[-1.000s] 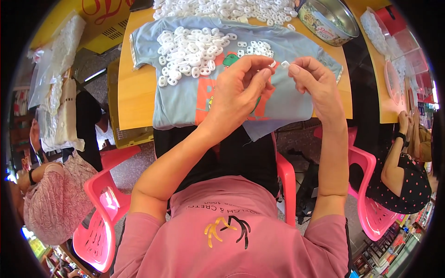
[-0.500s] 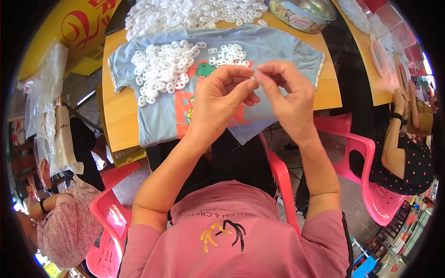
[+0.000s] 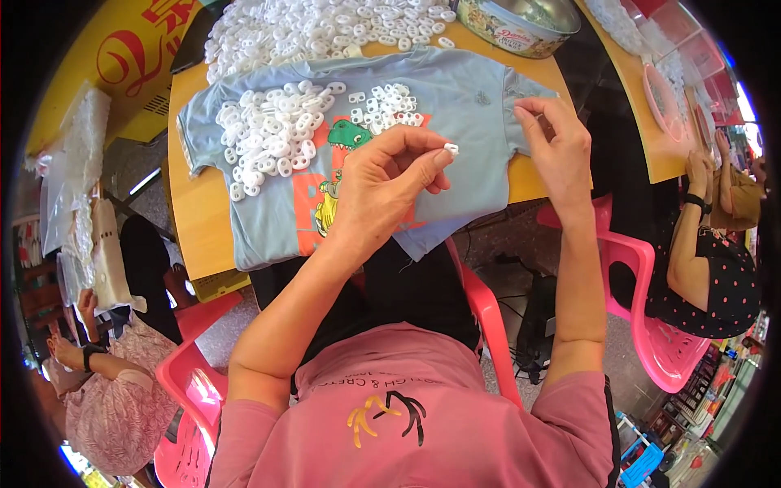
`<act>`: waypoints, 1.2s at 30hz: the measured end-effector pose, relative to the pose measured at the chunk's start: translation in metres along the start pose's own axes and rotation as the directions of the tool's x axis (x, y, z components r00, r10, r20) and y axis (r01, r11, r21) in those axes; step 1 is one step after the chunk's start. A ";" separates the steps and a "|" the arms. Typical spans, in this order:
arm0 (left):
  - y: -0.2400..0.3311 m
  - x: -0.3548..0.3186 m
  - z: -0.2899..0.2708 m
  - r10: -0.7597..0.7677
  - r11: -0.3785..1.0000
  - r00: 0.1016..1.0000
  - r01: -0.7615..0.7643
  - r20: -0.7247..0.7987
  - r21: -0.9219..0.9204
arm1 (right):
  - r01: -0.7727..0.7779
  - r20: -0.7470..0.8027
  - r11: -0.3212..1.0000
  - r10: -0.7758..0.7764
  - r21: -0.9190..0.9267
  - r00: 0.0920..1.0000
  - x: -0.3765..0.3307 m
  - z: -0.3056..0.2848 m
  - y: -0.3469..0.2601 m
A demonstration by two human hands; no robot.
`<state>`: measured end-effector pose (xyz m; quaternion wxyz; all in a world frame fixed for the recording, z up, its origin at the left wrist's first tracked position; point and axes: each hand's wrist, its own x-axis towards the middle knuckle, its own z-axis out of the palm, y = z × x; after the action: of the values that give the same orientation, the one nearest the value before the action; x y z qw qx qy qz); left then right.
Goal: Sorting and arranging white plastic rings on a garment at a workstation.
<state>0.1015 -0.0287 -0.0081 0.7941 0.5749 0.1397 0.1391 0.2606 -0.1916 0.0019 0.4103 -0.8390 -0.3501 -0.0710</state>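
My left hand (image 3: 382, 183) is above the middle of a light blue T-shirt (image 3: 464, 106) with a green dinosaur print. Between its thumb and forefinger is a small white plastic piece (image 3: 451, 149). Farther right, over the shirt's sleeve, hangs my right hand (image 3: 560, 146). Its thumb and forefinger tips come close together; whatever they pinch, if anything, is too fine to see. On the shirt lie a heap of oval two-holed white pieces (image 3: 272, 126) and, to its right, a smaller heap of squarish white pieces (image 3: 389, 106), partly behind my left hand.
A big pile of white pieces (image 3: 301, 32) covers the far side of the wooden table (image 3: 195, 215), with a round tin (image 3: 521, 28) beside it. People sit at left and right; a pink chair (image 3: 667, 358) stands at the right. Another table (image 3: 630, 89) holds a pink basket (image 3: 665, 102).
My hands were together at the fingertips. The right hand has since drawn away to the right, and the white piece now shows plainly in my left fingers. The view has shifted slightly.
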 end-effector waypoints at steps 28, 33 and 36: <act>-0.007 0.002 -0.006 -0.013 0.999 0.999 0.014 0.031 -0.038 | 0.131 0.408 0.977 -0.052 -0.169 0.911 0.036 -0.022 0.017; -0.006 0.001 -0.003 -0.016 1.000 0.999 0.017 0.028 -0.022 | 0.146 0.372 0.979 -0.084 -0.142 0.924 0.035 -0.015 0.011; -0.008 0.001 -0.004 -0.022 0.999 0.999 0.023 0.026 -0.038 | 0.211 0.366 0.953 -0.120 -0.220 0.923 0.035 -0.011 0.012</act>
<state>0.1014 -0.0274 -0.0170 0.8082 0.5597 0.1333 0.1257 0.2960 -0.1867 0.0159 0.2230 -0.8511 -0.4752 -0.0001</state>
